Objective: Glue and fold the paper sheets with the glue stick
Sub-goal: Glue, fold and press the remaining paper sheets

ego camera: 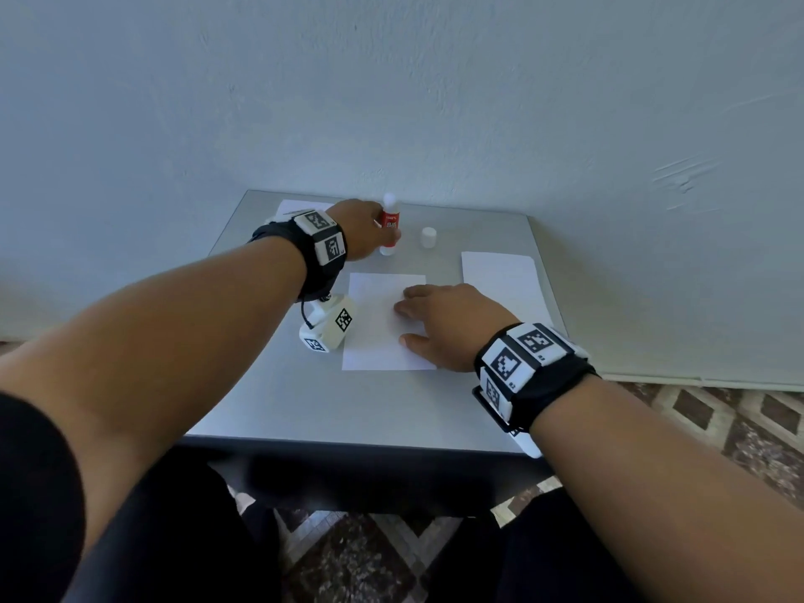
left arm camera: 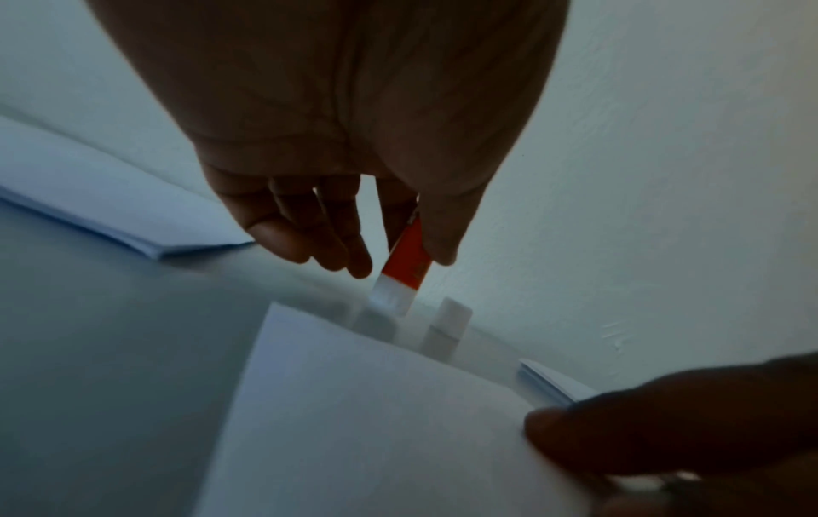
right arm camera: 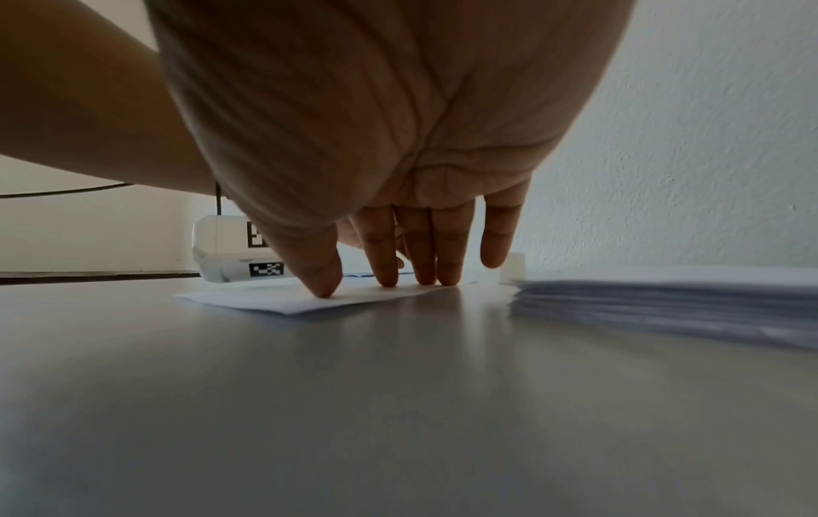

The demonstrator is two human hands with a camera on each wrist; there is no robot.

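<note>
A red and white glue stick (ego camera: 389, 224) stands upright near the table's far edge, uncapped. My left hand (ego camera: 363, 230) pinches its red body (left arm camera: 407, 255) between thumb and fingers (left arm camera: 345, 245). Whether its base touches the table I cannot tell. Its white cap (ego camera: 428, 237) stands alone just to the right. A single white sheet (ego camera: 376, 328) lies flat in the middle of the table. My right hand (ego camera: 435, 324) rests on the sheet's right half with straight fingertips (right arm camera: 387, 276) and thumb pressing it down.
The grey table (ego camera: 304, 398) is small and stands against a pale wall. A stack of paper (ego camera: 500, 280) lies at the right, close beside my right hand. Another paper stack (left arm camera: 110, 210) lies at the far left. A white tagged wrist unit (ego camera: 330, 326) hangs beside the sheet's left edge.
</note>
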